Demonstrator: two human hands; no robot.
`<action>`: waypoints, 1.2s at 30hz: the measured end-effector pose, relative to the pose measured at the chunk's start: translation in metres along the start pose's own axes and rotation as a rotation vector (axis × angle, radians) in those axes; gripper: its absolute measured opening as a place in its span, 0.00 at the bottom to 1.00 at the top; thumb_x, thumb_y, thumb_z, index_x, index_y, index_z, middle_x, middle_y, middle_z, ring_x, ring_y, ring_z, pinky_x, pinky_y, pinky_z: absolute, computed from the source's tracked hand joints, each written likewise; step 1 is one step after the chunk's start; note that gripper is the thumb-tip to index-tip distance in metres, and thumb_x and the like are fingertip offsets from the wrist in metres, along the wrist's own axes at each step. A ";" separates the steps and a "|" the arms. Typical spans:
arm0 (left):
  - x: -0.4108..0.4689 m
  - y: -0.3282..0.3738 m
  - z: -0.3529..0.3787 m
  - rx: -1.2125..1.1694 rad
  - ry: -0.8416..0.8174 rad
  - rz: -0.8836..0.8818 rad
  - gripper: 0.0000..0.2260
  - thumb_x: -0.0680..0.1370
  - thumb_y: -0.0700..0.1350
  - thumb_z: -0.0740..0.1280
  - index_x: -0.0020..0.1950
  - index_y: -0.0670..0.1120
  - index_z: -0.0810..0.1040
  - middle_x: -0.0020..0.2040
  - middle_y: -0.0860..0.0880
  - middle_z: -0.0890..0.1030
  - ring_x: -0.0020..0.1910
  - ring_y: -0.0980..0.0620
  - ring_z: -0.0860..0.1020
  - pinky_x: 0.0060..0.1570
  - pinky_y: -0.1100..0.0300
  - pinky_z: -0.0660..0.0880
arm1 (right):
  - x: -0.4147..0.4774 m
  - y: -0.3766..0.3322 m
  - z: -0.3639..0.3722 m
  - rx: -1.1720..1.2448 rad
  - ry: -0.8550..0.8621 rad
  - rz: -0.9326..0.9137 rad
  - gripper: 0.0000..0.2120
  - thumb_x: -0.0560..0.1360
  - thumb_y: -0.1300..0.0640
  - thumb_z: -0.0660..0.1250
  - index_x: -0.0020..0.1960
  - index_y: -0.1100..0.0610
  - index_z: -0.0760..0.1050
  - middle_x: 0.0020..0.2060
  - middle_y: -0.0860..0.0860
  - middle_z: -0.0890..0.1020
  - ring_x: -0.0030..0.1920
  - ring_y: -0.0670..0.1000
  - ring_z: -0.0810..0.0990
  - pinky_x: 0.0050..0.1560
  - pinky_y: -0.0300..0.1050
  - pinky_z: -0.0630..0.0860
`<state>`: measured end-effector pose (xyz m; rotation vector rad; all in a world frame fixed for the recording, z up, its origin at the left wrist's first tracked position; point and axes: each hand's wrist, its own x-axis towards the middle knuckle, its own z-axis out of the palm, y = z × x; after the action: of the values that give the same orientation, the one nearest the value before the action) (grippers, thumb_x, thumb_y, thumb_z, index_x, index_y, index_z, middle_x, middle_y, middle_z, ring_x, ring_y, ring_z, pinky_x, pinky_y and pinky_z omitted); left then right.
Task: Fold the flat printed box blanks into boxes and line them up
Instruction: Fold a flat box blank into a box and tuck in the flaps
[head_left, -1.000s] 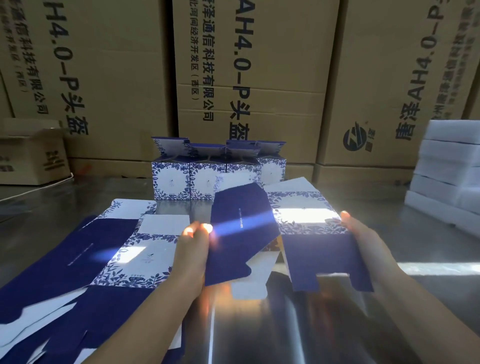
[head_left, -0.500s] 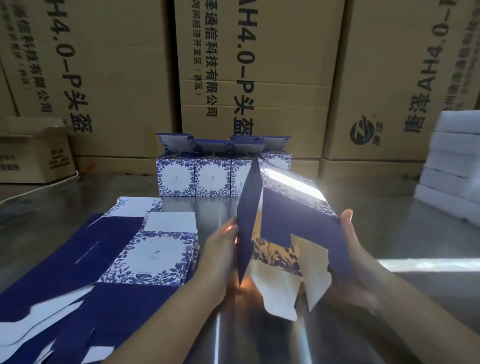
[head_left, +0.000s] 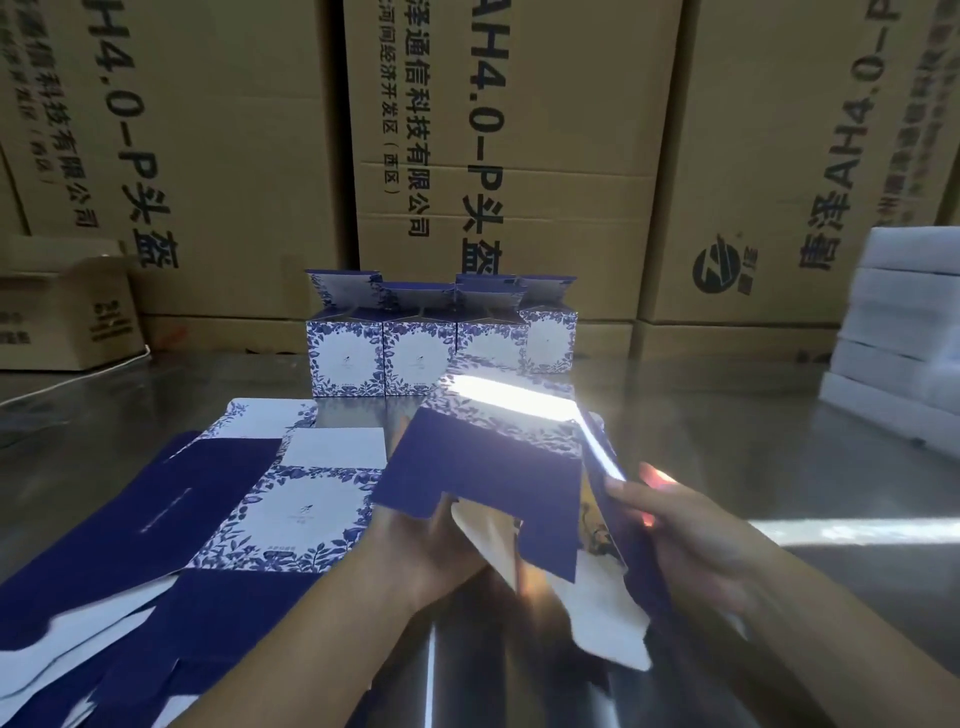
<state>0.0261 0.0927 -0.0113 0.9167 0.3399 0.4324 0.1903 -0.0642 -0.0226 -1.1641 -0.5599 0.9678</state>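
I hold a half-opened blue and white box blank (head_left: 493, 467) over the steel table (head_left: 727, 441), its bottom flaps hanging toward me. My left hand (head_left: 431, 545) grips it from below at the left, fingers under a blue flap. My right hand (head_left: 680, 530) holds the right wall, fingers curled on its edge. A pile of flat blanks (head_left: 249, 509) lies at the left. Several folded boxes (head_left: 415, 353) stand in a row at the back, top flaps up.
Large brown cartons (head_left: 519, 156) wall the back of the table. A small open carton (head_left: 67, 312) sits at the far left, and stacked white foam blocks (head_left: 909, 332) rise at the right. A bright sun strip crosses the table at the right.
The blank went from flat to an opened tube and has tilted lower. My left hand moved under the bottom flaps; my right hand stayed on the right wall.
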 end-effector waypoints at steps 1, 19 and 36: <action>-0.002 0.006 -0.001 0.052 0.058 0.039 0.31 0.64 0.74 0.63 0.52 0.50 0.75 0.49 0.51 0.76 0.64 0.48 0.73 0.62 0.53 0.70 | -0.001 -0.003 -0.001 0.011 0.042 -0.003 0.39 0.62 0.60 0.76 0.64 0.45 0.57 0.37 0.53 0.84 0.33 0.53 0.83 0.27 0.46 0.76; -0.002 0.013 -0.015 0.293 0.099 -0.197 0.04 0.62 0.41 0.73 0.33 0.41 0.84 0.34 0.41 0.83 0.27 0.45 0.81 0.26 0.55 0.78 | -0.013 -0.015 -0.005 -0.139 0.066 0.186 0.14 0.61 0.52 0.75 0.43 0.58 0.83 0.36 0.57 0.83 0.30 0.54 0.81 0.27 0.41 0.74; 0.003 0.009 -0.021 0.365 0.205 -0.217 0.10 0.69 0.38 0.73 0.48 0.41 0.78 0.40 0.40 0.80 0.29 0.43 0.79 0.33 0.52 0.79 | -0.009 -0.011 -0.005 -0.195 0.088 0.208 0.19 0.56 0.50 0.78 0.44 0.57 0.84 0.41 0.57 0.84 0.32 0.55 0.81 0.30 0.44 0.76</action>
<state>0.0176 0.1137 -0.0157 1.1788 0.7153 0.2675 0.1937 -0.0757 -0.0135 -1.4540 -0.4765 1.0497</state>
